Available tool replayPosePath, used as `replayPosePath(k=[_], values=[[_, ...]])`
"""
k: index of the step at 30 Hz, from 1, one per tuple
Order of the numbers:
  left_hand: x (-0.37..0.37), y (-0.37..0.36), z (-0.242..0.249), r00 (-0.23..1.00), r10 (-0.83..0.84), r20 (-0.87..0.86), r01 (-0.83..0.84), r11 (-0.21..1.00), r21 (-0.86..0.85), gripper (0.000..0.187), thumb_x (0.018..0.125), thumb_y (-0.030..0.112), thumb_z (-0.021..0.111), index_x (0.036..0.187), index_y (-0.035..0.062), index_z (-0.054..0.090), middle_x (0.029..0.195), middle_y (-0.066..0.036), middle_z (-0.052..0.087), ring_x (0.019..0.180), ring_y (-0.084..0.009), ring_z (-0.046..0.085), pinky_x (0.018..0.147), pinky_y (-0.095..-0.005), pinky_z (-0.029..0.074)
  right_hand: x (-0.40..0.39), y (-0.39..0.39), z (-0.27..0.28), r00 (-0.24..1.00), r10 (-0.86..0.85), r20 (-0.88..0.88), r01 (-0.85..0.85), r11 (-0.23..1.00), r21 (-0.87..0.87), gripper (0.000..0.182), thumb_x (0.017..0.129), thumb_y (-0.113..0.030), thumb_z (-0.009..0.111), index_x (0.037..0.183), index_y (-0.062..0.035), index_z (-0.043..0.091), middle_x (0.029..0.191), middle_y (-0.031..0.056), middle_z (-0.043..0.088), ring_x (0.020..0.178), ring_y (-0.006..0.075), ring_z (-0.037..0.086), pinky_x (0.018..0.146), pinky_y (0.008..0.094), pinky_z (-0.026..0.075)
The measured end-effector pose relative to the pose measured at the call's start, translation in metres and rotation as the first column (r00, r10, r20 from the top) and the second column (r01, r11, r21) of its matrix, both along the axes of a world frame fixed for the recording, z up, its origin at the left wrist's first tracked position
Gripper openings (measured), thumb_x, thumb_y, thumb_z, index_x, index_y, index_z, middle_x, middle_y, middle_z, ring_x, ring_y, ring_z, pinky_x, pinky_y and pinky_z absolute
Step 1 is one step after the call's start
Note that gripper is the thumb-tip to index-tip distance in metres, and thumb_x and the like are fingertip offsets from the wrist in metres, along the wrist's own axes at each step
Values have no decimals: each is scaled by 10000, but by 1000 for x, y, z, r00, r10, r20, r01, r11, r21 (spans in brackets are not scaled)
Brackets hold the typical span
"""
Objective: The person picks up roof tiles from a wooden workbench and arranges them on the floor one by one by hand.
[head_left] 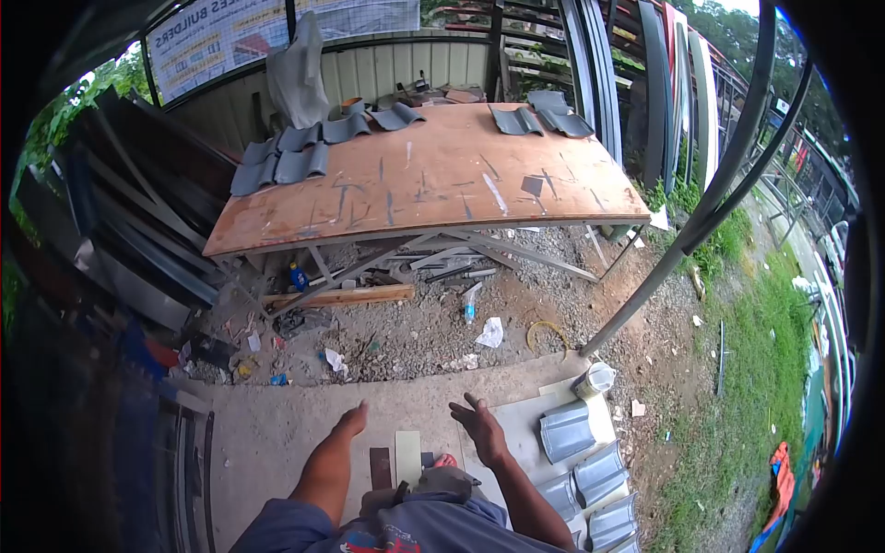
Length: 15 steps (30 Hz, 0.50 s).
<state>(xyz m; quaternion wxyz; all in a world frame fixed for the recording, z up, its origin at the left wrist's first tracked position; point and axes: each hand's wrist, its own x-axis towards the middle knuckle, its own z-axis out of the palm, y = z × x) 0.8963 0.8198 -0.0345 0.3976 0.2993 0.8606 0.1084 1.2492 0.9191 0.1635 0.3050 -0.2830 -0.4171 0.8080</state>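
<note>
My left hand (353, 421) is raised over the concrete floor (267, 415), seen edge-on, with its fingers stretched out and nothing visible in it. My right hand (480, 429) is held up too, its fingers apart and nothing in them. Between and below the hands, a brown strip (380, 468) and a pale strip (407, 458) lie on the floor by my foot. To the right of my right hand, several grey curved roof tile pieces (568, 433) rest on a pale sheet (516, 419). Both hands are apart from all these things.
A plywood-topped table (415, 175) stands ahead, with more curved grey pieces (300, 164) along its back and sides. A can (595, 380) sits near a slanting metal post (645, 276). A spray bottle (470, 304), paper scraps and offcuts lie on the gravel.
</note>
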Motion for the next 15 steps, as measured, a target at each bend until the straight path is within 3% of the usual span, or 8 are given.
replayPosePath(k=[1, 4, 9, 10, 12, 13, 14, 15], values=[[-9, -23, 16, 998, 57, -29, -61, 990, -127, 796, 974, 624, 229, 1300, -22, 560, 1368, -276, 505, 1324, -410, 437, 1123, -468, 319, 7, 27, -5, 998, -55, 20, 55, 998, -39, 818, 998, -557, 382, 1506, 55, 190, 1400, 295, 468, 1334, 363, 436, 1164, 431, 247], [-28, -99, 1, 989, 10, -145, -20, 997, -70, 654, 1001, 508, 279, 1080, 0, 684, 1111, -294, 638, 1114, -460, 578, 993, -501, 438, 44, 102, -25, 968, -159, 194, 163, 987, -2, 880, 967, -594, 423, 1475, 99, 232, 1332, 370, 484, 1241, 404, 526, 1110, 452, 344], [-8, -194, -26, 933, 360, -20, -325, 816, -477, 690, 979, 519, 334, 1161, -85, 613, 1153, -299, 629, 1107, -468, 591, 962, -515, 460, 106, 181, -100, 779, -463, 422, 510, 860, 2, 717, 962, -505, 521, 1357, 87, 433, 1220, 232, 597, 996, 296, 659, 826, 382, 514], [-1, -193, -8, 987, -30, 155, 113, 820, -560, 719, 978, 539, 328, 1206, -99, 571, 1193, -289, 618, 1122, -452, 592, 948, -520, 471, 114, 190, -100, 809, -372, 455, 463, 881, -102, 768, 948, -577, 483, 1377, 56, 409, 1234, 229, 606, 949, 283, 663, 840, 373, 486], [-4, -173, -14, 867, -357, 348, 496, 689, -528, 754, 977, 558, 321, 1250, -113, 529, 1232, -279, 607, 1137, -435, 593, 933, -525, 481, 117, 209, -121, 807, -434, 400, 575, 733, -365, 730, 988, -563, 375, 1452, -1, 325, 1297, 269, 537, 1087, 388, 593, 954, 440, 454], [-24, -167, -46, 891, 68, 449, 203, 825, -527, 773, 970, 586, 318, 1282, -98, 500, 1246, -269, 602, 1131, -417, 601, 904, -522, 497, 110, 219, -124, 807, -424, 411, 580, 702, -413, 775, 984, -589, 328, 1485, -3, 248, 1346, 264, 497, 1182, 405, 533, 1006, 481, 409], [-36, -153, -64, 715, 457, 529, -106, 819, -564, 796, 963, 615, 316, 1314, -82, 471, 1261, -260, 597, 1124, -398, 608, 874, -519, 512, 101, 229, -134, 810, -447, 379, 584, 670, -459, 798, 976, -604, 309, 1491, 2, 242, 1407, 255, 442, 1248, 411, 479, 1058, 512, 352], [-51, -121, -77, 706, 547, 449, -281, 799, -532, 798, 958, 633, 302, 1287, -63, 510, 1251, -248, 607, 1104, -404, 612, 860, -530, 508, 90, 243, -151, 805, -490, 334, 589, 591, -552, 804, 972, -599, 313, 1492, 9, 233, 1446, 249, 411, 1302, 421, 432, 1105, 512, 297]])
